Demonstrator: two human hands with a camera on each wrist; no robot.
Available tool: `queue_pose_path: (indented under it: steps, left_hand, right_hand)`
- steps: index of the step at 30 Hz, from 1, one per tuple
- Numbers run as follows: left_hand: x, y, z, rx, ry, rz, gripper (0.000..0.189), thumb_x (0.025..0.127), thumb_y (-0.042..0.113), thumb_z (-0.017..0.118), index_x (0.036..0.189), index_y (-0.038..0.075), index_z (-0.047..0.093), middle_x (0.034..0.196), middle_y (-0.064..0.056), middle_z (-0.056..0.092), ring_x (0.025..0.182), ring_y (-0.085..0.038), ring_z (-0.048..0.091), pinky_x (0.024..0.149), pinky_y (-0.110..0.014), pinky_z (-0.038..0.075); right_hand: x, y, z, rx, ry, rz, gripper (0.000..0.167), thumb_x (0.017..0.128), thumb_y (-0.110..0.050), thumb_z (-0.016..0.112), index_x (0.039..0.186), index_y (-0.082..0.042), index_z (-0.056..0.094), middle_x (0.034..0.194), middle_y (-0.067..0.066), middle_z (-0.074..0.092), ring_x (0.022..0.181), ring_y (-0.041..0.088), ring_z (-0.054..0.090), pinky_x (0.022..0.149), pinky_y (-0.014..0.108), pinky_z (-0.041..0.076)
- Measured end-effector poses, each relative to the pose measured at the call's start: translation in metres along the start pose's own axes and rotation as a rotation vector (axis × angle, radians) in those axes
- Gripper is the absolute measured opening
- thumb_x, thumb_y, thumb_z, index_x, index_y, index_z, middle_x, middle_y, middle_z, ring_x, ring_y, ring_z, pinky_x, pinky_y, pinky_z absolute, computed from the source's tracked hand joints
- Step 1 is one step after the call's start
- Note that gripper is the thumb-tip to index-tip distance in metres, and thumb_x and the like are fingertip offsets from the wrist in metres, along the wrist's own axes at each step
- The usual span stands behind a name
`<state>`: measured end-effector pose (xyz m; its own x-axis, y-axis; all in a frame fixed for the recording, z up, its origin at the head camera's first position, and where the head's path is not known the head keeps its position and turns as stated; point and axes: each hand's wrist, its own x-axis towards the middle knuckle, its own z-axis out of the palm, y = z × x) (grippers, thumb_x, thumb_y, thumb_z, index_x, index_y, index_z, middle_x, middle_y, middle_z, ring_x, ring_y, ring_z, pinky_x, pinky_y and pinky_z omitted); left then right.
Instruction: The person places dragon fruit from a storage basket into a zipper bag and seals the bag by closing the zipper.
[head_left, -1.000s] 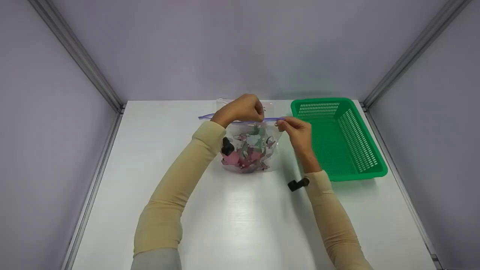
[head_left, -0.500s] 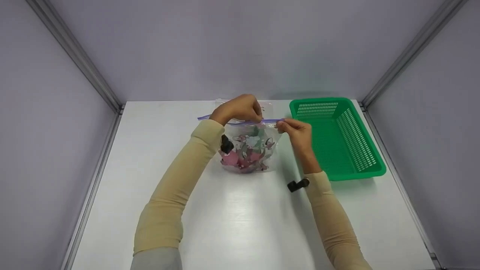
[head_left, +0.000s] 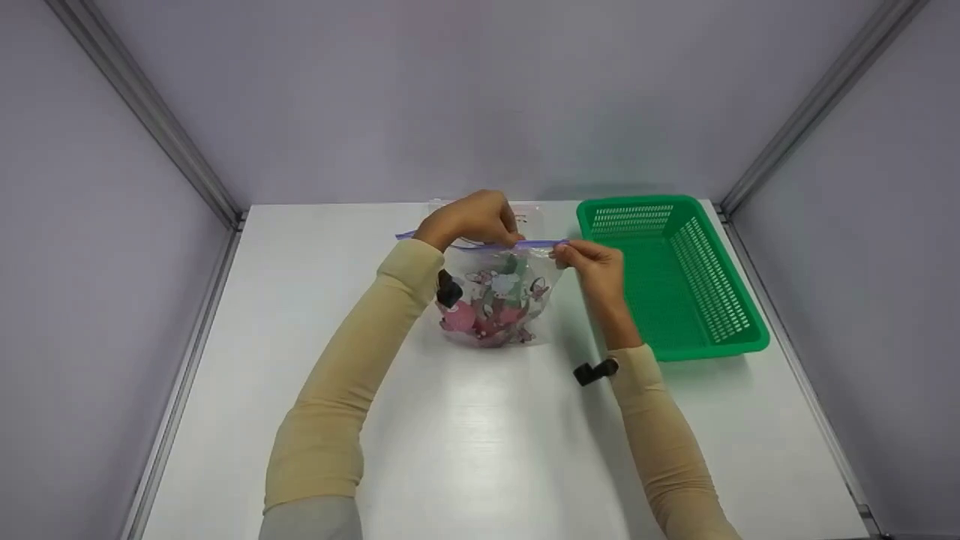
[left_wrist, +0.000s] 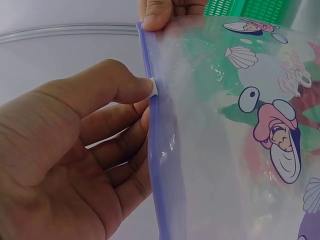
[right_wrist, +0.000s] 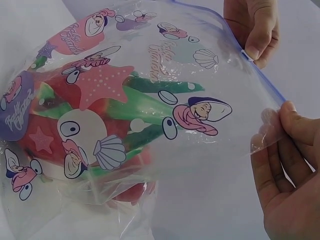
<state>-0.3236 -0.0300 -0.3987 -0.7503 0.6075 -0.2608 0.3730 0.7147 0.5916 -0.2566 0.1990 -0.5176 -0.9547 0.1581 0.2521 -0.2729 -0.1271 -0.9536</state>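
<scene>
A clear zip bag with printed cartoon shells stands on the white table between both hands. Along its top runs a purple zip strip with a small white slider. My left hand pinches that slider between thumb and fingers, part way along the strip. At the bag's right top corner, my right hand pinches the edge below the strip. Red and green contents show through the plastic; their exact kind is hard to tell.
A green plastic basket with slotted walls stands to the right of the bag, close to my right hand. Behind the bag, partly covered by my left hand, lies another clear plastic piece against the back wall.
My left hand has shifted slightly left along the zip strip. The right hand keeps its pinch on the bag's corner, nearly still.
</scene>
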Motion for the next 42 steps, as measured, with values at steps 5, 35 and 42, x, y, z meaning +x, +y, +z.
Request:
queue_pose_path:
  steps: [5, 35, 42]
  left_hand:
    - [-0.001, -0.001, -0.002, 0.005, -0.011, -0.009, 0.033, 0.099, 0.027, 0.076, 0.121, 0.003, 0.08, 0.127, -0.014, 0.076, 0.1, -0.025, 0.065, 0.105, -0.045, 0.06]
    - [-0.015, -0.024, -0.01, -0.071, -0.027, -0.081, 0.032, 0.097, 0.019, 0.078, 0.124, 0.003, 0.079, 0.116, -0.012, 0.077, 0.092, -0.024, 0.065, 0.092, -0.041, 0.064]
    - [-0.017, -0.03, -0.012, -0.023, -0.025, -0.1, 0.034, 0.098, 0.023, 0.076, 0.126, 0.004, 0.078, 0.126, -0.013, 0.073, 0.098, -0.026, 0.065, 0.096, -0.042, 0.063]
  right_hand:
    - [0.0, 0.0, 0.0, -0.002, -0.005, -0.006, 0.01, 0.094, 0.009, 0.074, 0.098, 0.018, 0.076, 0.076, -0.002, 0.079, 0.067, 0.01, 0.069, 0.07, 0.025, 0.061]
    - [0.003, 0.008, -0.003, -0.054, -0.004, -0.038, 0.011, 0.095, 0.006, 0.074, 0.096, 0.016, 0.077, 0.078, -0.003, 0.078, 0.068, 0.01, 0.07, 0.071, 0.026, 0.062]
    - [0.004, 0.008, -0.003, -0.013, -0.006, -0.043, 0.011, 0.094, 0.008, 0.074, 0.098, 0.018, 0.076, 0.079, -0.001, 0.079, 0.068, 0.011, 0.071, 0.07, 0.026, 0.062]
